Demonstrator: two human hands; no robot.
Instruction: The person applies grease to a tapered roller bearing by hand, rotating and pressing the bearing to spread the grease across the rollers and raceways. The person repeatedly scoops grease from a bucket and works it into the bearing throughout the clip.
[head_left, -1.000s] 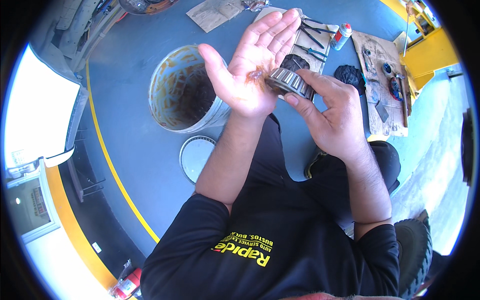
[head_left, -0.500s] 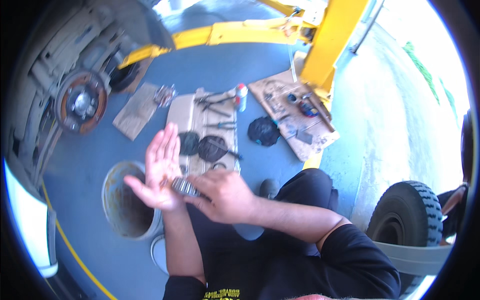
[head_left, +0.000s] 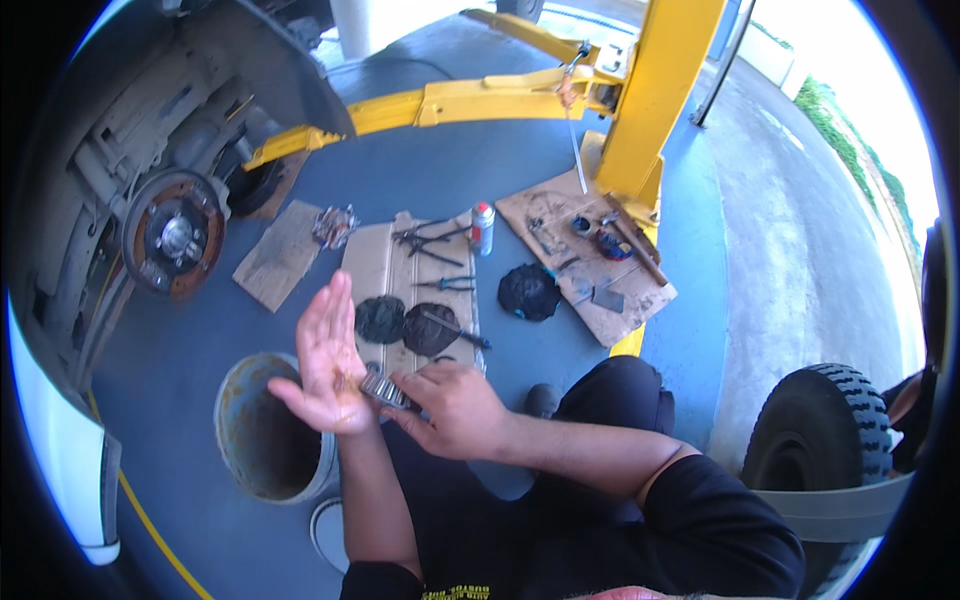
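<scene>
My left hand (head_left: 330, 365) is held palm up with its fingers stretched out. A smear of amber-brown grease (head_left: 345, 385) lies on that palm. My right hand (head_left: 458, 408) grips a metal roller bearing (head_left: 385, 390) between thumb and fingers, its edge against the heel of the left palm. The bearing's rollers show along its side; the fingers hide its far end. Below the left hand stands a round bucket (head_left: 228, 440) with brown-stained inner walls.
A cardboard sheet (head_left: 370, 240) holds pliers (head_left: 430, 240), a spray can (head_left: 482, 228) and dark round pieces (head_left: 430, 328). Another cardboard (head_left: 540, 205) bears tools beside a yellow lift post (head_left: 665, 100). A raised vehicle's brake assembly (head_left: 175, 235) is at left, a tyre (head_left: 815, 430) at right.
The bearing and both hands have shifted slightly right and down in the picture, as has the surrounding scene. The right hand keeps its hold on the bearing against the left palm.
</scene>
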